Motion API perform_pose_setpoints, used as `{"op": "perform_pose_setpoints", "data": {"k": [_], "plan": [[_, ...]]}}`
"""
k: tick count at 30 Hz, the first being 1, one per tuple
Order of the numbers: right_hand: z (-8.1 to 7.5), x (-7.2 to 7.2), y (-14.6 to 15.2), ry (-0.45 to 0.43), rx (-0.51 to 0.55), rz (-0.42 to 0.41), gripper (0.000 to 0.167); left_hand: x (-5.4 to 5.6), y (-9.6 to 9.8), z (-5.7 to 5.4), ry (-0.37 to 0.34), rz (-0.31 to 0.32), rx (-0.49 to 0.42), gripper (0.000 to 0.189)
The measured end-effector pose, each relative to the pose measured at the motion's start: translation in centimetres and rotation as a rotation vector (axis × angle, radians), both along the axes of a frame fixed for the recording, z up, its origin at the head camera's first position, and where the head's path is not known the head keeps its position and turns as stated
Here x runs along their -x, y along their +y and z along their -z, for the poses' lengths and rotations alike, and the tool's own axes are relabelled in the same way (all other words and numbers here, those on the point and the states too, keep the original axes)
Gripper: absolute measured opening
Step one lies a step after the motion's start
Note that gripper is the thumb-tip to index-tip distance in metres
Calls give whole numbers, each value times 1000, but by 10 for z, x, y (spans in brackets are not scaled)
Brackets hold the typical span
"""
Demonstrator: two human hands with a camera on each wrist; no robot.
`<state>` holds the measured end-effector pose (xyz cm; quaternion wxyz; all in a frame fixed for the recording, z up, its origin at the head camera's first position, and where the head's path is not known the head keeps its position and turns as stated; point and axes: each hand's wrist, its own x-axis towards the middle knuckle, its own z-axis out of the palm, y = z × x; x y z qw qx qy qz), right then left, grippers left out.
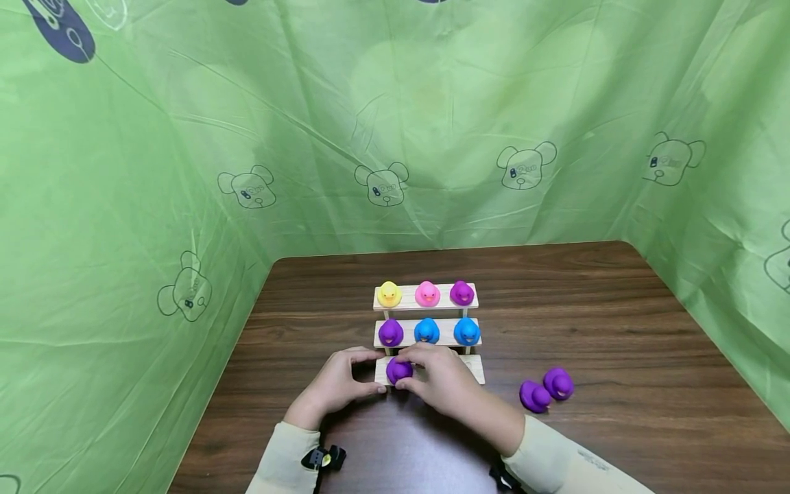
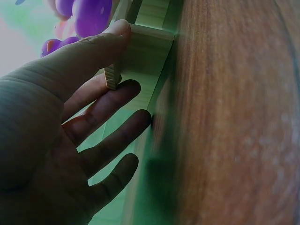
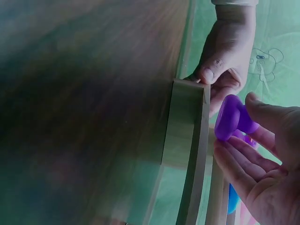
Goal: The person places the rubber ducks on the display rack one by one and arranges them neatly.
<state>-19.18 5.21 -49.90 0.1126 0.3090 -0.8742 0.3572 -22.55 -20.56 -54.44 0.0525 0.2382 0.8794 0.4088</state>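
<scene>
A purple rubber duck [image 1: 399, 371] is at the left end of the lowest step of a three-step wooden stand [image 1: 474, 368]. My right hand [image 1: 446, 382] pinches this duck between thumb and fingers; in the right wrist view the duck [image 3: 228, 118] is right at the board. At the stand's left end, my left hand [image 1: 335, 383] grips the end of the lowest step. Its thumb [image 2: 105, 44] lies at the front edge in the left wrist view, with the other fingers spread behind and below the board.
On the top step sit a yellow duck [image 1: 389, 294], a pink duck [image 1: 427, 294] and a purple duck [image 1: 461, 293]. The middle step carries a purple duck [image 1: 391, 333] and two blue ducks [image 1: 466, 332]. Two purple ducks [image 1: 534, 396] lie right of the stand on the wooden table [image 1: 648, 412].
</scene>
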Motion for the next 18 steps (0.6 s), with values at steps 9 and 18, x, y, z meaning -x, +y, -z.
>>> {"op": "perform_pose_setpoints", "data": {"k": [9,18], "plan": [[4,2,-10,29,-100,19,36,0,1,0,-13,-2,-2,53],[4,5,-14,19,-116,48,32,1,0,1,7,-5,3,52]]}}
